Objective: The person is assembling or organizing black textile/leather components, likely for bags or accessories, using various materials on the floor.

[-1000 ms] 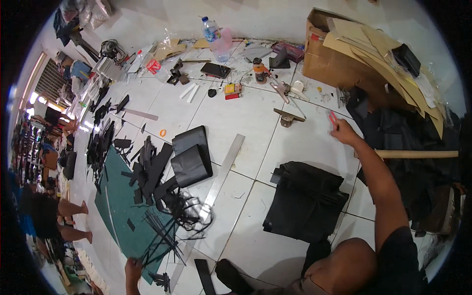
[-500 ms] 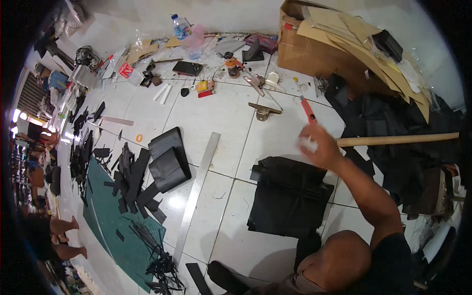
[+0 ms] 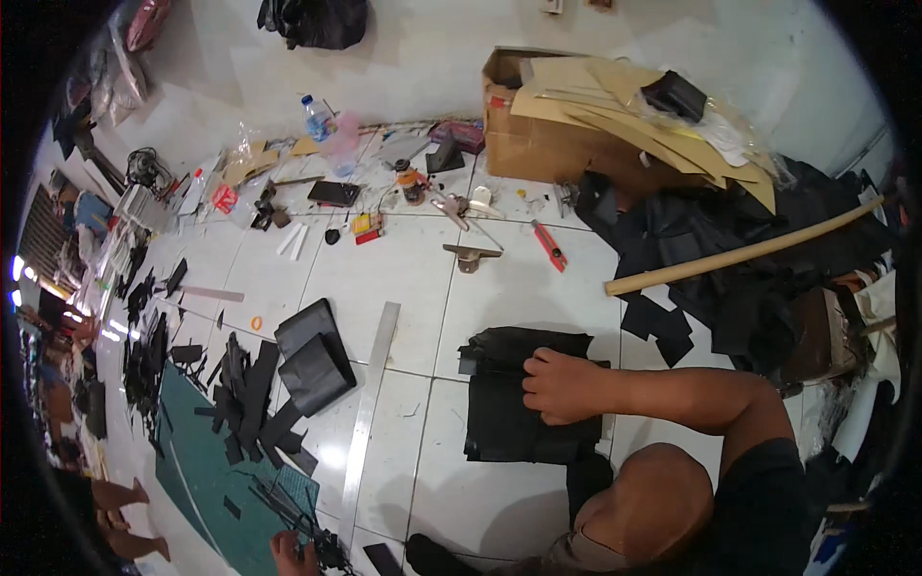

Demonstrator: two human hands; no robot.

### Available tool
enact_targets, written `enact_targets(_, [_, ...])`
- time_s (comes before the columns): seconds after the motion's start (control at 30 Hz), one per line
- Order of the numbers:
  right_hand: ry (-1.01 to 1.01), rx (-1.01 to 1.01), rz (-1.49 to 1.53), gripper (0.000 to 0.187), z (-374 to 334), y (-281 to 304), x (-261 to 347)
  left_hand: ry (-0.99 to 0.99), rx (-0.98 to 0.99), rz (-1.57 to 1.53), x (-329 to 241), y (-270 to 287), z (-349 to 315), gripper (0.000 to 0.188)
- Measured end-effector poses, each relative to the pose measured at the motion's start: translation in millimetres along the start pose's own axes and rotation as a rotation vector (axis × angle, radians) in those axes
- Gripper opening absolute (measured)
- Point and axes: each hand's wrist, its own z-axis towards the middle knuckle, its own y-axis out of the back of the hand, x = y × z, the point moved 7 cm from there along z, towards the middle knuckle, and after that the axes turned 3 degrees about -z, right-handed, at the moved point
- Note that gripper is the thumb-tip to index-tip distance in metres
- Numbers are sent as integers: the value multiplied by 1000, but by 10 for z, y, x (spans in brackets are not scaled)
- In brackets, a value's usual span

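Observation:
My right hand [image 3: 569,387] rests on a stack of black sheets [image 3: 509,422], its fingers curled down onto the upper sheet. How much of the sheet is pinched under them stays hidden. At the bottom edge my left hand [image 3: 291,555] shows only in part, with thumb and finger apart beside a tangle of thin black strips [image 3: 331,549]. A red utility knife [image 3: 550,248] lies on the tiles beyond the stack. Left of the stack are a long metal ruler [image 3: 370,422] and a folded black piece [image 3: 315,360].
A green cutting mat [image 3: 206,490] with black offcuts lies at left. Beyond the stack sit a metal bulldog clip [image 3: 471,256], a phone [image 3: 333,194] and a small jar [image 3: 410,182]. At right, a wooden stick [image 3: 749,259] crosses heaped black material near a cardboard box [image 3: 528,144].
My right hand has come back from beside the utility knife to the black stack. My left hand has appeared at the bottom edge. The view has tilted up, showing more wall.

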Motion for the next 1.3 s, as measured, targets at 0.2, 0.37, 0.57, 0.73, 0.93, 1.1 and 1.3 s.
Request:
enact_targets(0.2, [-26, -34, 2, 24, -66, 33, -7, -90, 34, -99, -458, -157, -5, 42])
enact_targets(0.37, [-59, -28, 43, 27, -41, 103, -26, -27, 35, -84, -287, -270, -429, 30])
enact_targets(0.57, [-170, 19, 172, 28, -35, 34, -115, 40, 174, -332, -156, -353, -358, 28])
enact_targets(0.73, [-156, 27, 460, 40, -10, 30, -255, -13, 673, -237, -1487, -267, 151, 41])
enact_targets(0.93, [-624, -136, 942, 81, -262, -336, -1103, -56, 1486, 292, -2585, -1398, 94, 92])
enact_targets(1.1, [-817, 178, 1138, 109, -593, -1433, -1204, 93, 1607, -185, -2733, -2741, -321, 102])
enact_targets(1.3, [-676, 202, 1122, 106, -364, -975, -1299, 222, 1079, -1321, -3108, -3171, -380, 88])
